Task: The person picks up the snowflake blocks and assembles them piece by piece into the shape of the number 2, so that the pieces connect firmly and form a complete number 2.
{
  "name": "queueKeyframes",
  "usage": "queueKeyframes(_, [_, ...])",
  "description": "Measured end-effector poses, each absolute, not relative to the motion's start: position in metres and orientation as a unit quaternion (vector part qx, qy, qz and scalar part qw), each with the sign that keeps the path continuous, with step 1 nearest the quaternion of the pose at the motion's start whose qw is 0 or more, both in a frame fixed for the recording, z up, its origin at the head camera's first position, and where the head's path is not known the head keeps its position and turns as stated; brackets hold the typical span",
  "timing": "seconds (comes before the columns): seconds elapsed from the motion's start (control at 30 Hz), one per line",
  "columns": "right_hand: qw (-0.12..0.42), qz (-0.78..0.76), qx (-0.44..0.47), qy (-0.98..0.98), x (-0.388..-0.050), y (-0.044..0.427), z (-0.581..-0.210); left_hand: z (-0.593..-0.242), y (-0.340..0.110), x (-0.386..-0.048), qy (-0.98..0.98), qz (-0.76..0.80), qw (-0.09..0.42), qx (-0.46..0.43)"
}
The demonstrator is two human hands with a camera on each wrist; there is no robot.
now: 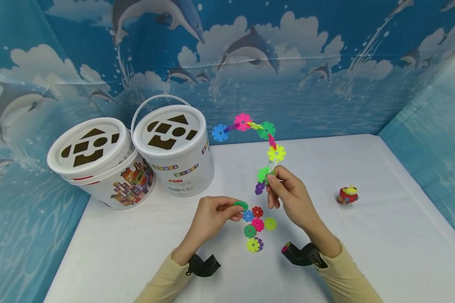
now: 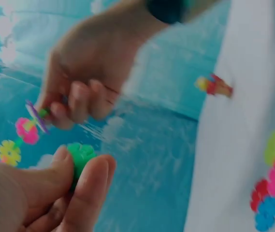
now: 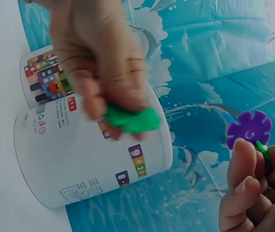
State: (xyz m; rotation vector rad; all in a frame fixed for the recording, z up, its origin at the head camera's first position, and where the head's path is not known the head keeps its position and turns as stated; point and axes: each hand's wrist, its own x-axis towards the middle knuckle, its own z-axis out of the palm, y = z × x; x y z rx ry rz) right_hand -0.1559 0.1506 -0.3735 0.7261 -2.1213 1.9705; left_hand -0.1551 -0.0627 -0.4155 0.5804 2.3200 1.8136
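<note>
My left hand [image 1: 214, 213] pinches a green notched plastic disc [image 1: 240, 205] between thumb and fingers, just above a small group of loose discs. With thumb and index finger, my right hand [image 1: 291, 193] grips a chain of interlocked discs [image 1: 276, 153] near its lower end. The chain arches up and to the left, ending in a blue disc [image 1: 220, 133]. A purple disc [image 3: 250, 130] sticks out beside the right fingertips, slotted to a green one. The loose discs below, among them a pink disc [image 1: 257, 224], lie on the white table.
Two white lidded buckets [image 1: 174, 155] with shape cutouts stand at the back left, touching or nearly so. A small red and yellow toy figure [image 1: 348, 195] sits to the right on the table [image 1: 383, 252]. A dolphin-printed curtain [image 1: 288, 97] hangs behind.
</note>
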Motion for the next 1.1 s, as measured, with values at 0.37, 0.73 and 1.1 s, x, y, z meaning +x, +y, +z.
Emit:
queueKeyframes(0.37, [0.072, 0.662, 0.263, -0.698, -0.154, 0.146, -0.375, -0.387, -0.052, -0.141, 0.706, 0.672, 0.063, 0.213])
queueKeyframes(0.73, [0.079, 0.658, 0.254, -0.705, -0.151, 0.139, -0.38, -0.394, -0.049, -0.14, 0.675, 0.71, 0.002, 0.201])
queueKeyframes(1.1, [0.107, 0.664, 0.267, -0.69, -0.147, 0.129, -0.386, -0.398, -0.048, -0.137, 0.649, 0.736, -0.023, 0.194])
